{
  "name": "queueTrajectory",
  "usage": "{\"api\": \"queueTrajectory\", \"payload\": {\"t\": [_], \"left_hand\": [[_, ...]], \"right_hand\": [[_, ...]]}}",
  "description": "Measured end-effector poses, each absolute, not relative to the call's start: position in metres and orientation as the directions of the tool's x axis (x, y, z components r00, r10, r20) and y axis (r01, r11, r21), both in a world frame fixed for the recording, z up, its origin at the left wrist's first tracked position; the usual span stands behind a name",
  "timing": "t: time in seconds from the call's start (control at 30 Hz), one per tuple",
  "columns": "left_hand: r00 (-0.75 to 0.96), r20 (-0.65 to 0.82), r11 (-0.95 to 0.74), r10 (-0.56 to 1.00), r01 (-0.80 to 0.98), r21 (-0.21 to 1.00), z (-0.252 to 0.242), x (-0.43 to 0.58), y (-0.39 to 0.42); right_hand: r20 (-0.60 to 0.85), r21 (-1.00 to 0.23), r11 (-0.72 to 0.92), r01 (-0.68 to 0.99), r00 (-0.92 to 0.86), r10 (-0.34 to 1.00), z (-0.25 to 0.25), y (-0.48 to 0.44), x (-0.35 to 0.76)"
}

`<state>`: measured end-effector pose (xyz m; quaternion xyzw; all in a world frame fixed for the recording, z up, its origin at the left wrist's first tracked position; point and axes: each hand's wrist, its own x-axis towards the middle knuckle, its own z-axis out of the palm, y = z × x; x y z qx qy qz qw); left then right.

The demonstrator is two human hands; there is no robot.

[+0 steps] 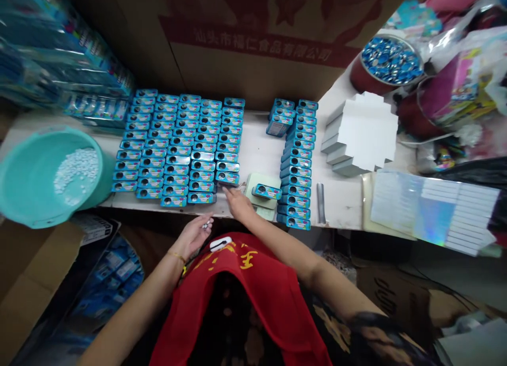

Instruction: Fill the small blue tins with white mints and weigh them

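Note:
My left hand (193, 236) is closed around a few small white pieces (206, 225), just off the front edge of the table. My right hand (239, 204) reaches over that edge. Its fingers are stretched toward the front blue box (227, 178) of the right-hand column in a block of several columns, and seem to touch its near side. Each box shows a dark round spot at one end. Beside this hand, a single blue box (267, 191) lies on a pale green device (251, 183) that looks like a small scale.
A turquoise basin (105, 168) with many white pieces stands left. More blue boxes (298, 181) line up right of the scale, near a metal strip (320, 202). White cartons (366, 128), sticker sheets (428, 202) and a pot (362, 78) lie farther right. A large cardboard box (253, 73) walls the back.

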<state>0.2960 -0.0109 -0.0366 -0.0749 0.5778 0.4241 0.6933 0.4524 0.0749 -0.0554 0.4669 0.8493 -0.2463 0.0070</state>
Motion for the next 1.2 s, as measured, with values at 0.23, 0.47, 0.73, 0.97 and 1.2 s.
{"api": "queueTrajectory", "payload": {"t": [0.23, 0.47, 0.73, 0.97, 1.2], "left_hand": [[-0.105, -0.895, 0.625, 0.433, -0.681, 0.382, -0.029, 0.264, -0.039], [-0.015, -0.915, 0.677, 0.404, -0.668, 0.31, -0.031, 0.268, -0.033], [0.204, -0.862, 0.672, 0.464, -0.715, 0.193, -0.027, 0.302, -0.018], [0.311, -0.824, 0.703, 0.473, -0.698, 0.14, -0.024, 0.327, -0.014], [0.291, -0.771, 0.694, 0.567, -0.673, 0.256, 0.0, 0.351, 0.007]], "right_hand": [[-0.369, -0.355, 0.362, 0.862, -0.485, 0.793, -0.102, 0.099, 0.399], [-0.321, -0.401, 0.346, 0.848, -0.484, 0.814, -0.081, 0.064, 0.417], [0.008, -0.549, 0.672, 0.496, -0.802, 0.598, -0.027, 0.01, 0.441], [-0.08, -0.425, 0.746, 0.513, -0.842, 0.533, -0.009, 0.011, 0.464], [-0.045, -0.518, 0.692, 0.502, -0.824, 0.564, -0.001, 0.036, 0.491]]}}
